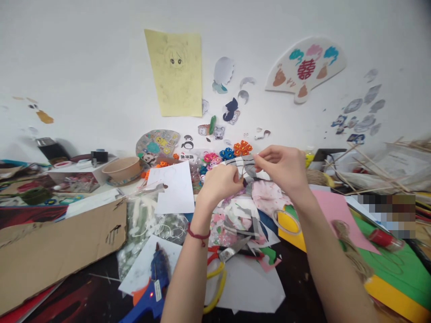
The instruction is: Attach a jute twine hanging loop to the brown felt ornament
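Over the middle of the cluttered table, a grey, white and black checked cloth (251,167) hangs between my two hands. My left hand (220,181) is closed, its thumb and fingers pinching the cloth near its left part. At the upper right of the same cloth, my right hand (283,165) pinches with thumb and forefinger. Whether something thin is also between the fingers is too small to tell. Below lie a pale pink patterned cloth (269,194) and a clear bag of pink and white bits (235,220). Scissors (219,287) with yellow handles rest lower down, by my left forearm.
A blue glue gun (156,273) with a lit red light lies left of my left forearm. Cardboard (67,251) covers the left side. A tape roll (286,222), pink paper (336,215) and twine (350,251) lie right. Bead flowers (243,147) stand against the wall.
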Tool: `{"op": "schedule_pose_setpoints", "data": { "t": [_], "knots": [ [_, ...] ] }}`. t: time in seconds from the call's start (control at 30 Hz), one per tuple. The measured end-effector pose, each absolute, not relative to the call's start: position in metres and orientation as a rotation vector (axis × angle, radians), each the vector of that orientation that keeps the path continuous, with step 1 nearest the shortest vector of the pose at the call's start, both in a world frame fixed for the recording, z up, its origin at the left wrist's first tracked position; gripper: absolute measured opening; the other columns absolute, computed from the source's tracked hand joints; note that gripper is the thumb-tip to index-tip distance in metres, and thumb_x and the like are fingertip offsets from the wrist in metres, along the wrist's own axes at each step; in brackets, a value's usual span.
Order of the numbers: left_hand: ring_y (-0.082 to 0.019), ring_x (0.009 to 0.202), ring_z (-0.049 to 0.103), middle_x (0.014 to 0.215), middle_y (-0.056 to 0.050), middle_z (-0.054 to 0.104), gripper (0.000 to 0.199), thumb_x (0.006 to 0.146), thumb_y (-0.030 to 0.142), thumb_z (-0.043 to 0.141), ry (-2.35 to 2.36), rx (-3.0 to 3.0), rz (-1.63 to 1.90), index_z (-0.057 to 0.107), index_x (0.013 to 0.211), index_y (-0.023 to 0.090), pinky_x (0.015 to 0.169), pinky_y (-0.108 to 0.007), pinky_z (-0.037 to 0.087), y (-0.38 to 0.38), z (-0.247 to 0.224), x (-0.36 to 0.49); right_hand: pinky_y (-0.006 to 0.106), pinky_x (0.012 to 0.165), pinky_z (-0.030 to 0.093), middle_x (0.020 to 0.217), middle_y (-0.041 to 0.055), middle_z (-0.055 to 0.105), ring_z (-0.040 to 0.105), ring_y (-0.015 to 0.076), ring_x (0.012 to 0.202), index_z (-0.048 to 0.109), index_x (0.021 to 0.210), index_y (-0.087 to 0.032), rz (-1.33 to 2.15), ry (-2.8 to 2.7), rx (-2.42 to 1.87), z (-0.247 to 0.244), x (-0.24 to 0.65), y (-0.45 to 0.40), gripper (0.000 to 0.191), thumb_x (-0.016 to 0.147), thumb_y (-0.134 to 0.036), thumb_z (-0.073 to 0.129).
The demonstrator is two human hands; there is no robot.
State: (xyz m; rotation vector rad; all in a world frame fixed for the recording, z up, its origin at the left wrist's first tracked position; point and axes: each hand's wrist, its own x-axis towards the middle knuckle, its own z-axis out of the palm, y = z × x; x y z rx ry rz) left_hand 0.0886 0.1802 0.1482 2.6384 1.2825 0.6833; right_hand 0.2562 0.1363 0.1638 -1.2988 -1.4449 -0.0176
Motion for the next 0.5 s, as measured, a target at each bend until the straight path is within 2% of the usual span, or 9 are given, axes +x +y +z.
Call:
{"op": "schedule_pose_setpoints", "data": {
  "t": [0.13,0.3,0.5],
  "knots": [
    [-0.02,0.073,0.062,0.078,-0.003,0.069,0.016,0.08,0.036,0.057,1.29,2.664,0.664,0.062,0.073,0.022,0.063,-0.03,0.042,0.1796,0.1472,0.0918,0.031,0.053,0.052,0.053,0.0024,0.069,0.07,0.0218,0.051,0.069,0.065,-0.02,0.024,-1.417,-1.314,0.1636,0.2553,0.1366,0.015,0.077,-0.028,0.073],
    [-0.021,0.079,0.064,0.083,-0.003,0.072,0.016,0.082,0.036,0.058,1.297,2.68,0.623,0.063,0.075,0.022,0.067,-0.031,0.045,0.1808,0.1456,0.0904,0.032,0.059,0.053,0.066,0.0042,0.074,0.07,0.0202,0.059,0.073,0.073,-0.02,0.007,-1.499,-1.22,0.1634,0.2579,0.1368,0.012,0.081,-0.03,0.072],
    [-0.02,0.077,0.063,0.084,-0.003,0.071,0.016,0.081,0.037,0.062,1.277,2.682,0.571,0.064,0.077,0.022,0.066,-0.031,0.044,0.1818,0.147,0.0851,0.032,0.066,0.054,0.077,0.0042,0.077,0.072,0.0205,0.072,0.076,0.081,-0.02,0.002,-1.608,-1.18,0.1613,0.2647,0.1396,0.012,0.083,-0.03,0.072]
  ]
}}
